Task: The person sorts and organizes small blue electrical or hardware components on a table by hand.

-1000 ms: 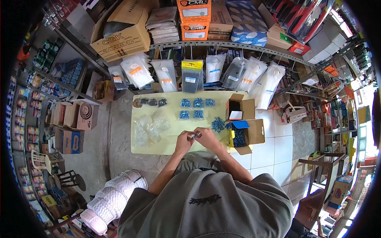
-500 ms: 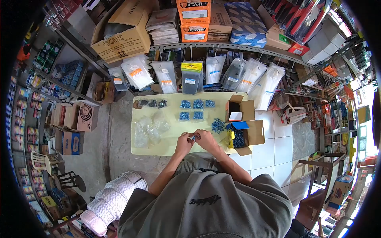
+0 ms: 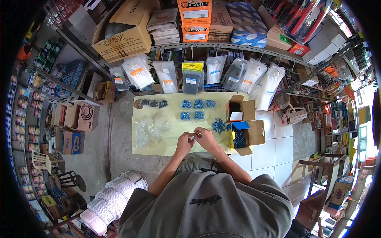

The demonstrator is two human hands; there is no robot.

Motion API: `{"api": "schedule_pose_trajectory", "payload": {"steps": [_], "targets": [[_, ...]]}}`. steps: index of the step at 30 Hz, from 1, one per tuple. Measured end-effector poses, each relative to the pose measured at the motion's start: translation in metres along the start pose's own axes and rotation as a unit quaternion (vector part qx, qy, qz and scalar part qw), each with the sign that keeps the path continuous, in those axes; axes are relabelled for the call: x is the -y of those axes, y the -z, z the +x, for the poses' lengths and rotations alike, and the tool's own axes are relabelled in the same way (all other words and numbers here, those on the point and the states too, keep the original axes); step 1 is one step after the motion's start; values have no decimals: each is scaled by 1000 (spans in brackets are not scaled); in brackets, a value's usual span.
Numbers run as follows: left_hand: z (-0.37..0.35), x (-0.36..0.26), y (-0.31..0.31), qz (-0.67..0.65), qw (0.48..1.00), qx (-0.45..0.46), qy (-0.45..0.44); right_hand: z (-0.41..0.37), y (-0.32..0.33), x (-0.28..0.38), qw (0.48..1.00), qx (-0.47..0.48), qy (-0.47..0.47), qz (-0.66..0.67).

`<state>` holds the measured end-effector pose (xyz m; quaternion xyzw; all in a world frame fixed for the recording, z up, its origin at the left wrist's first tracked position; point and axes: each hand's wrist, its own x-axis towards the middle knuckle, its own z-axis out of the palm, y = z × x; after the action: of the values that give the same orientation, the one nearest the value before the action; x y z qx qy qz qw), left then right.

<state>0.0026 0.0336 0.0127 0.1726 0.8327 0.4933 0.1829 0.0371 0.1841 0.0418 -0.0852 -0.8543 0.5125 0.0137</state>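
Above the near edge of a pale yellow table, my left hand is closed on a small clear plastic bag with a bit of blue showing. Close beside it, my right hand has its fingers pinched at the bag's top; what exactly they grip is too small to tell. To the right of my hands lies a loose pile of small blue pieces. Several filled bags of blue pieces are laid out in two rows beyond my hands. Flat clear plastic bags spread over the table's left part.
Two opened cardboard boxes stand at the table's right end, one with dark contents, the nearer with blue pieces. Small bags of dark pieces lie at the far left. Packs of cable ties hang from the shelf beyond. A rope bundle sits lower left.
My right hand has shifted slightly up and its fingers have lifted a little from the left hand. The bag stays between my hands; the things on the table look unchanged.
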Motion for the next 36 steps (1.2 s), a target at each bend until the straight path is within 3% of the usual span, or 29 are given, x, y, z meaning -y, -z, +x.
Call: {"api": "schedule_pose_trajectory", "payload": {"steps": [6,10,12,13,18,24,30,31,33,36], "targets": [[0,0,-1,-2,1000,-7,-9,1,2,-3,998,8,-10,62],[-1,-8,3,9,1000,8,15,2,6,-20,999,-30,-6,17],[-1,-10,4,1,1000,10,19,-1,9,-32,992,-36,-29,-117],[-1,-9,4,-2,1000,0,3,-4,9,-37,992,-37,-30,-116],[-1,-12,2,-26,1000,-6,-11,-18,-2,-69,948,60,-6,-312],[-1,-9,3,-23,1000,-2,-7,-25,-16,-131,944,60,69,-318],[-1,-10,3,-30,999,-4,-12,-21,-8,-140,951,148,38,-268],[-1,-11,3,-26,1000,2,-3,-22,-6,-136,951,147,39,-268],[-1,-11,3,-21,1000,8,6,-26,-4,-126,942,53,116,-309],[-2,-9,2,-23,1000,7,0,-23,-2,-119,937,25,131,-321]]}}
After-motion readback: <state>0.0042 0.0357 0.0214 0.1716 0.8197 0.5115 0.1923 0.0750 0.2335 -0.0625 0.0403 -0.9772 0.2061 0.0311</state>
